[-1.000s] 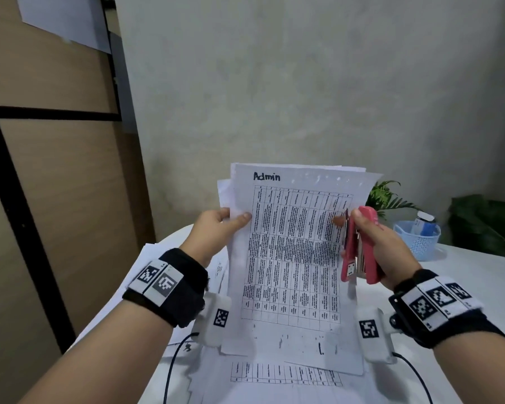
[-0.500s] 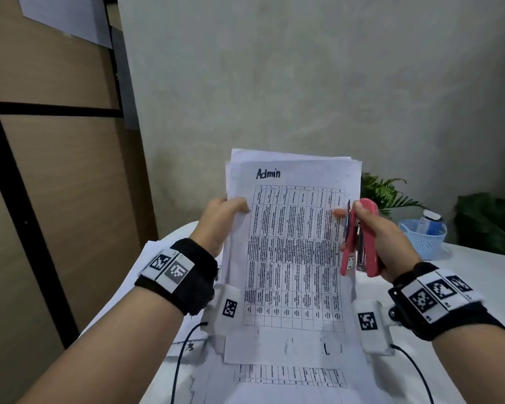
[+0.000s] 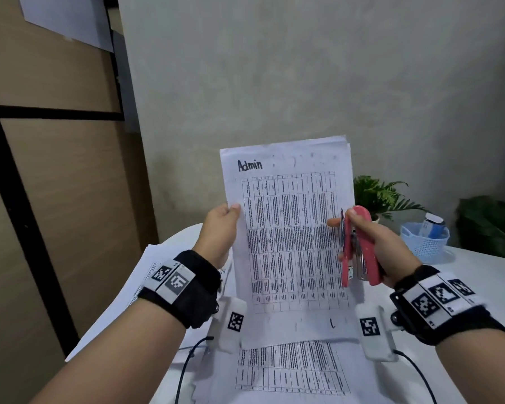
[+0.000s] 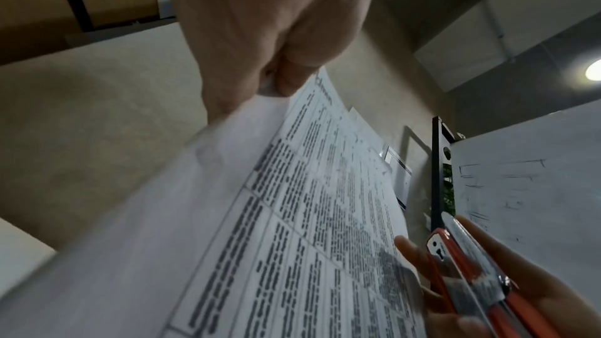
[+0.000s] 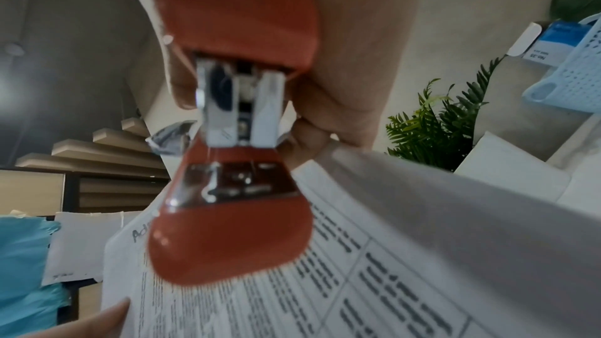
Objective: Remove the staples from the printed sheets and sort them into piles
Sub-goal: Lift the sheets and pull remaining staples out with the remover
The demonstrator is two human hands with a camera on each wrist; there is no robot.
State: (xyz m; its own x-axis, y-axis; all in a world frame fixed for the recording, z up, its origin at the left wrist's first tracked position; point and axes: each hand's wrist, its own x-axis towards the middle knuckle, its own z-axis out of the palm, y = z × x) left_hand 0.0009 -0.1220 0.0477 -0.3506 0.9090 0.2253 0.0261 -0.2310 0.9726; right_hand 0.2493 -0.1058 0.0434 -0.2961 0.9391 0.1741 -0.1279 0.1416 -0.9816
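Head view: upright printed sheets [image 3: 286,234], handwritten "Admin" above dense table

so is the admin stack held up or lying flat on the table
Held up. The Admin stack stands nearly upright between the left hand and right hand, above the table.

L grip [image 3: 220,228] & R grip [image 3: 373,243] raised, fingers curled, pinching.

White table [image 3: 478,275], rounded at far left corner. Loose printed sheets [image 3: 289,365] spread flat along near edge, more sheets [image 3: 129,293] overhanging left edge. Pale blue mesh basket [image 3: 424,243] near far edge, potted fern [image 3: 382,196] just beside it.
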